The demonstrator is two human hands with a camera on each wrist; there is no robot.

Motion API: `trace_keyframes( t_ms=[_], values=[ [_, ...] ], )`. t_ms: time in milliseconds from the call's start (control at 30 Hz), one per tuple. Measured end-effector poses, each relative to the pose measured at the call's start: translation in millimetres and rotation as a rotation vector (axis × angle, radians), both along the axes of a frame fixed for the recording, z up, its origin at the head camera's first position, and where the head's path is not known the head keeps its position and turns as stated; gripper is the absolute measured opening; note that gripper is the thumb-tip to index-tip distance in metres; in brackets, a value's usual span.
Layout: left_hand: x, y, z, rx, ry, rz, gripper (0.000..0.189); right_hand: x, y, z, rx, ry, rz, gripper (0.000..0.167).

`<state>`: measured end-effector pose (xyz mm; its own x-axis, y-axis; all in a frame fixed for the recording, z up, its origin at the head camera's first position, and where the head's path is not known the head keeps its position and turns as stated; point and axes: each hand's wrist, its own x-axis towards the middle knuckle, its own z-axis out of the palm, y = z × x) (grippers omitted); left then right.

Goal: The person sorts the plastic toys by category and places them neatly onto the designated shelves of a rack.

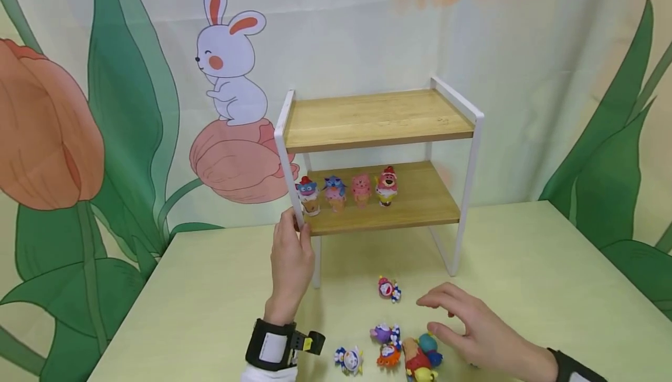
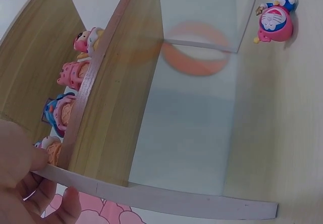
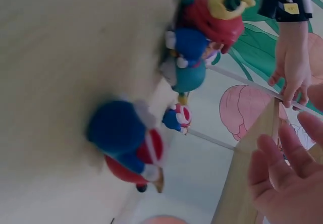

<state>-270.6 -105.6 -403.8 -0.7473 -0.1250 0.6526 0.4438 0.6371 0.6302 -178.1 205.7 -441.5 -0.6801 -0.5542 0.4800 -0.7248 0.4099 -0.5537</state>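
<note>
Printed rabbit (image 1: 231,79), orange tulip (image 1: 47,137), green leaves (image 1: 123,90)

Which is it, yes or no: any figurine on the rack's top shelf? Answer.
No, the top shelf is bare; four figurines stand on the shelf below.

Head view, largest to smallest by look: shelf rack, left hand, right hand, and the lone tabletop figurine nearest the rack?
1. Shelf rack
2. Left hand and right hand: too alike to rank
3. Lone figurine
</note>
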Motion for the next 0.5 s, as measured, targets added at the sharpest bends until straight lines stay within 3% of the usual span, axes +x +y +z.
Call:
trace_keyframes(
  t_ms=[200, 333, 500],
  values=[
    [-0.5, 1.5, 0.2, -0.001, 0.005, -0.001, 0.031, 13.0, 4, -11.5, 0.141, -0.112, 0.082, 0.029],
    [-1.0, 1.0, 0.7, -0.008, 0.007, 0.002, 0.03, 15.4, -2, -20.3, 0.197, -0.015, 0.18, 0.039],
    [0.3, 1.2, -0.5, -0.011, -0.013, 0.004, 0.032, 18.0, -6, -21.4, 0.313, 0.072, 0.186, 0.042]
  ],
)
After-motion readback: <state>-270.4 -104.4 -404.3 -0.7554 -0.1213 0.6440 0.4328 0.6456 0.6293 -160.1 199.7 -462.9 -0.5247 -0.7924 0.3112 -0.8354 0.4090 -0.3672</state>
